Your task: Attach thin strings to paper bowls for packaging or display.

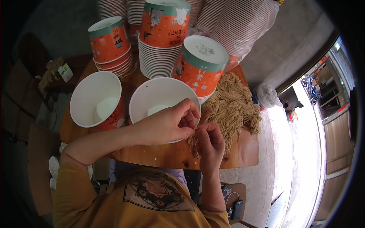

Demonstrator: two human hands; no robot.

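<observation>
Over the right rim of a white-lined paper bucket [161, 89], my two hands meet at the fingertips. My left hand [176, 123] reaches across the bucket with its fingers curled and the thumb pressed in. Just right of it, my right hand [210, 142] pinches with thumb and forefinger. A thin tan cord [196, 128] shows faintly between the fingertips; most of it is hidden by them. The bucket stands mouth up, with a small hole near its far rim. Beside my right hand lies a loose heap of tan cords [232, 108].
Another upright bucket [95, 99] stands at the left. Behind are upside-down orange and green bucket stacks: left [110, 43], middle [163, 32] and right [201, 68]. Plastic-wrapped stacks [243, 26] rise at the back. The wooden table's [159, 155] front edge is close to my body.
</observation>
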